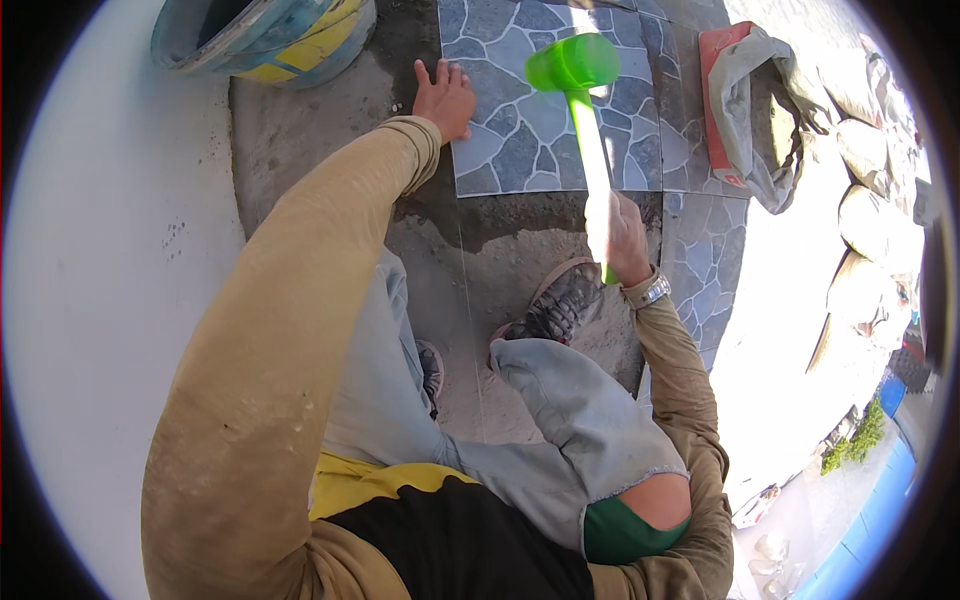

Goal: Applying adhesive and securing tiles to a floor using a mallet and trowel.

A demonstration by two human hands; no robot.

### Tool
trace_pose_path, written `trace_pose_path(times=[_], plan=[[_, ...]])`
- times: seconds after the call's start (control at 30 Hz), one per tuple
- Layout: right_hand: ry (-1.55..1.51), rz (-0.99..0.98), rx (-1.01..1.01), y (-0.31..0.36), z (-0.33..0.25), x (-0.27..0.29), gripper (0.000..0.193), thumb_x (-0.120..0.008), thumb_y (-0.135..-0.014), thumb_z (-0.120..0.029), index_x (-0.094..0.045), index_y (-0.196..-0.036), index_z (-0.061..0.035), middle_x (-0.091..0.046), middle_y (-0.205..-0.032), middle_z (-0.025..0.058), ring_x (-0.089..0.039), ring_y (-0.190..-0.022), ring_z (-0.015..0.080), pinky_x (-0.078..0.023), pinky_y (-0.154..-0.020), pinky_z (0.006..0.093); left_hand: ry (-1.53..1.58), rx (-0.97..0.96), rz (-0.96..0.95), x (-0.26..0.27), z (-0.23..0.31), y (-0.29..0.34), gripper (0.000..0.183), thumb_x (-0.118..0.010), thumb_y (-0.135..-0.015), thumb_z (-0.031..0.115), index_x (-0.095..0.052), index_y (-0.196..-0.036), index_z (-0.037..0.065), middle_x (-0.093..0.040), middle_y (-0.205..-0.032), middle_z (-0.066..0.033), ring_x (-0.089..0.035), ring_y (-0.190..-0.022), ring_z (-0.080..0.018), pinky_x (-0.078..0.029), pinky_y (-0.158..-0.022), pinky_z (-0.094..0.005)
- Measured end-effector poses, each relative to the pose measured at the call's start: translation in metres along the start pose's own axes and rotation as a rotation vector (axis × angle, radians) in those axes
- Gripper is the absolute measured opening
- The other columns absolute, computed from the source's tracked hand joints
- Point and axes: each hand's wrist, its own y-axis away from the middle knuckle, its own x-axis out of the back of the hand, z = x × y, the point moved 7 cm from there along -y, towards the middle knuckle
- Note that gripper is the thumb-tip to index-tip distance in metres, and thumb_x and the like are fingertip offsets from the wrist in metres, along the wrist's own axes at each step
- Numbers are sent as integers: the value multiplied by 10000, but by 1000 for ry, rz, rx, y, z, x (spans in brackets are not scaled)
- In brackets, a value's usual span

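The right hand (pixel 628 238) wraps its fingers low around a green mallet (pixel 573 65), seemingly for leverage, its head over a stone-patterned tile (pixel 535 125) on the floor (pixel 300 135), while the left hand (pixel 445 102), fingers spread, rests at the tile's left edge, apparently for balance.

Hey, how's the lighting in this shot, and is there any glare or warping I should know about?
In the head view, harsh sun blows out the ground at right; glare whitens part of the green mallet and the right hand gripping it; the left hand sits in softer shade; the fisheye lens bends the scene toward a black rim.
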Motion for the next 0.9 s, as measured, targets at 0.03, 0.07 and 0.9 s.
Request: trace_pose_path(times=[0.03, 0.07, 0.9], plan=[[-151, 62, -120, 6, -6, 3, 341, -509, -998, -280, -595, -829, 4, -549, -593, 75, -580, -535, 178, -456, -515, 360, 0, 7, -6, -4, -2, 4, 954, -856, -711, 411, -450, -1454, -29, -373, -1567, -208, -267, -1484, -421, -208, -1105, -757], [-155, 54, -120, 8, -8, -2, 341, -509, -998, -280, -595, -829, 4, -549, -593, 75, -580, -535, 178, -456, -515, 360, 44, 4, 31, -8, -6, 8, 918, -843, -728, 403, -466, -1452, -18, -391, -1560, -208, -280, -1481, -416, -196, -1114, -752], [478, -91, 279, -13, 62, 3, 246, -645, -938, -204, -607, -869, 30, -568, -600, 190, -589, -588, 415, -446, -570, 469, 183, 72, 5, 1, 2, 8, 884, -844, -735, 320, -440, -1471, 43, -347, -1595, -133, -295, -1476, -403, -176, -1105, -787]])
